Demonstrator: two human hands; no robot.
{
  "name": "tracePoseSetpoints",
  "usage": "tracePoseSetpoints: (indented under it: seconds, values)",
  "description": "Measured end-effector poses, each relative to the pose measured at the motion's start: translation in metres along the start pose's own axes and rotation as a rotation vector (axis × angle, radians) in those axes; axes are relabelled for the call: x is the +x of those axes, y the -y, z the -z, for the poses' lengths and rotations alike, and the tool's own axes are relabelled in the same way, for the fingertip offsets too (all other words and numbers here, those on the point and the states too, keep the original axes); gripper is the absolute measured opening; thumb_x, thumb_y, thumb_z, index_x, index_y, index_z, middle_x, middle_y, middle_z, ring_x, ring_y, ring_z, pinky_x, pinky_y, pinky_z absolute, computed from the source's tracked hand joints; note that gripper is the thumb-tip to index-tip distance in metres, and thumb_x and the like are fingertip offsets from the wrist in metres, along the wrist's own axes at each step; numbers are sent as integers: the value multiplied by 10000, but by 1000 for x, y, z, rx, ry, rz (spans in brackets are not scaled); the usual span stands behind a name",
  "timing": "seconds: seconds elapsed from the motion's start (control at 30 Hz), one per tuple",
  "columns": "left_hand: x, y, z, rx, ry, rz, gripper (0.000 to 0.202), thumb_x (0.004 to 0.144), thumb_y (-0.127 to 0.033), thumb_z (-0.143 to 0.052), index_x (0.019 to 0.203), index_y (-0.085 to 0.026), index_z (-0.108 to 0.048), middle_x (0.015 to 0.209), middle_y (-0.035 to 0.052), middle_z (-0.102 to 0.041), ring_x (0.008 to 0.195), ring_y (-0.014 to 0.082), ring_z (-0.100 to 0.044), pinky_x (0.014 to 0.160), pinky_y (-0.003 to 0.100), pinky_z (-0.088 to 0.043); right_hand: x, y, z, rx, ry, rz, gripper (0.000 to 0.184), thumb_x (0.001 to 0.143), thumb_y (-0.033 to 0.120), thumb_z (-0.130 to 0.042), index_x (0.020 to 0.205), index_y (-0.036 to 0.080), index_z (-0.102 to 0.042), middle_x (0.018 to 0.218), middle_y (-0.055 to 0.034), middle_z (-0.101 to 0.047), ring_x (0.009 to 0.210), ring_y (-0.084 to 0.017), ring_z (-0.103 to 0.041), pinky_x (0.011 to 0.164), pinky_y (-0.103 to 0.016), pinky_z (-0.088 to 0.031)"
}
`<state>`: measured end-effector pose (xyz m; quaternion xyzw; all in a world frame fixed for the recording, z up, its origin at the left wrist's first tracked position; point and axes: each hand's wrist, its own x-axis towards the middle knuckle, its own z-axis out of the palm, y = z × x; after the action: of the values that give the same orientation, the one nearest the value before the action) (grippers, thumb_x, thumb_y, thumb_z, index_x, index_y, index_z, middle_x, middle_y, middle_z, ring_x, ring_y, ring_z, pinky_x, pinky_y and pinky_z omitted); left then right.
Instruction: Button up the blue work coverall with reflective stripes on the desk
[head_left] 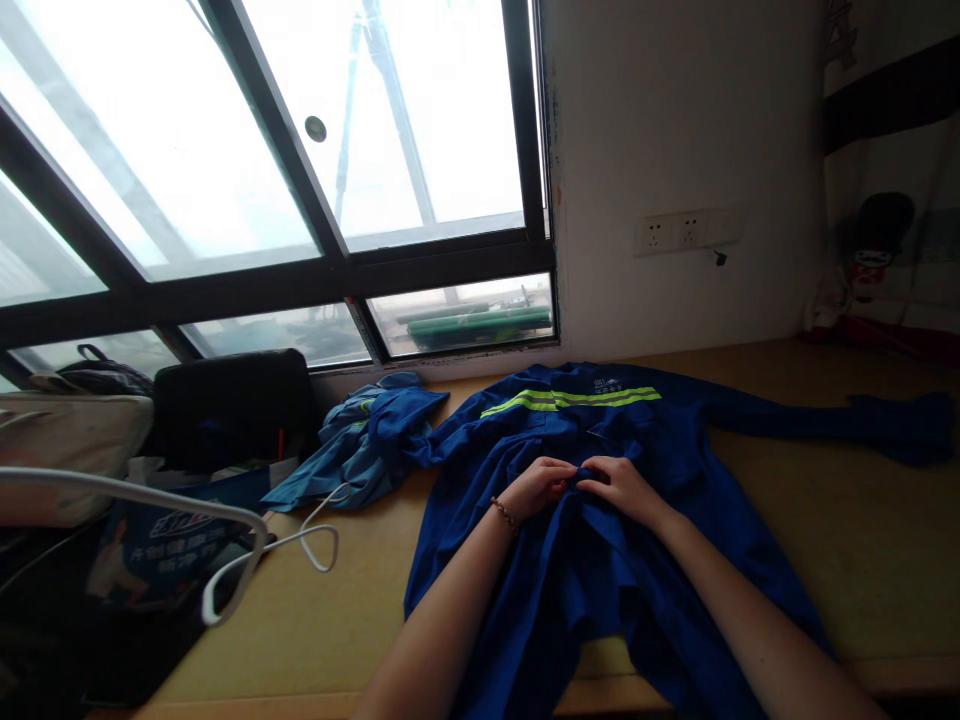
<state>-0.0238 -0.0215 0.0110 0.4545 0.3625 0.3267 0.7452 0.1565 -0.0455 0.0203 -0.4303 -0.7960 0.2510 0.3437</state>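
A blue work jacket (517, 470) with a yellow-green reflective stripe across its chest lies spread on the wooden table. Both hands meet at its front, pinching the cloth. My left hand (536, 488), a beaded bracelet at the wrist, has its fingers closed on the edge of the jacket. Opposite it, fingertips almost touching, my right hand (619, 488) pinches the same raised bit of fabric. Whether a button or fastener sits between the fingers is hidden. One sleeve (795, 415) stretches out to the right, and the lower front hangs in folds toward me.
A crumpled lighter-blue garment (349, 450) lies left of the jacket. A white cable (319, 545) loops over the wooden table (300, 620). Bags and a dark case (232, 400) crowd the left side. Behind are a window and wall sockets (675, 232); a patterned curtain (892, 180) hangs at right.
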Motion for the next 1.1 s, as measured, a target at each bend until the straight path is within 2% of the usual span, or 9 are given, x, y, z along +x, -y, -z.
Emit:
tracePoseSetpoints:
  seconds: [0.1, 0.17, 0.3, 0.43, 0.53, 0.6, 0.8, 1.1]
  values:
    - [-3, -3, -1, -10, 43, -35, 214, 627, -263, -670, 774, -108, -665, 580, 9, -528, 483, 46, -416, 473, 182, -310, -1, -4, 0, 21, 11, -34, 255, 719, 425, -577, 744, 172, -588, 643, 8, -576, 580, -120, -510, 537, -229, -363]
    - [-7, -5, -1, -9, 97, -46, 240, 638, -268, -658, 817, -109, -669, 551, 4, -510, 474, 46, -404, 463, 181, -296, -2, -6, 0, 35, 13, -64, 267, 708, 433, -587, 732, 167, -574, 607, 14, -564, 554, -119, -507, 513, -223, -357]
    - [-11, -7, -2, 50, 145, -30, 329, 615, -237, -677, 911, -96, -653, 467, -38, -433, 432, 29, -362, 449, 170, -264, -2, -5, -2, 4, 43, -22, 251, 756, 419, -540, 764, 178, -609, 674, -8, -611, 624, -139, -552, 573, -235, -381]
    - [-10, -7, -3, 74, 108, -67, 390, 594, -225, -692, 957, -95, -632, 558, -10, -512, 468, 37, -419, 480, 178, -303, -1, -4, -3, -50, 18, 37, 252, 811, 384, -471, 795, 186, -626, 747, -30, -632, 709, -157, -574, 658, -256, -391]
    - [-6, -7, -3, 27, 36, -165, 433, 629, -256, -663, 1039, -135, -594, 614, -4, -538, 488, 45, -444, 491, 183, -320, -1, -4, -4, -75, -28, 24, 260, 811, 379, -468, 717, 178, -604, 689, -28, -614, 665, -157, -568, 621, -256, -384]
    - [-4, -7, -2, 35, -5, -215, 398, 652, -271, -635, 1028, -147, -597, 628, -6, -542, 488, 44, -442, 493, 183, -324, -2, -3, -4, -69, -50, 15, 245, 797, 375, -488, 691, 180, -591, 662, -18, -604, 640, -154, -563, 596, -253, -378]
    - [-3, -5, -3, 428, -27, -257, 309, 614, -237, -649, 901, -124, -663, 631, 6, -584, 483, 59, -430, 489, 193, -325, -3, 1, -3, -24, -67, 14, 186, 799, 322, -487, 746, 187, -603, 697, -11, -617, 667, -151, -572, 612, -247, -383]
    - [2, 0, 2, 530, -89, -313, 292, 651, -316, -630, 856, -114, -678, 669, 38, -628, 519, 93, -487, 535, 220, -382, -4, 0, -6, -152, -119, 8, 209, 789, 340, -499, 651, 188, -537, 623, 1, -578, 605, -145, -551, 567, -244, -356]
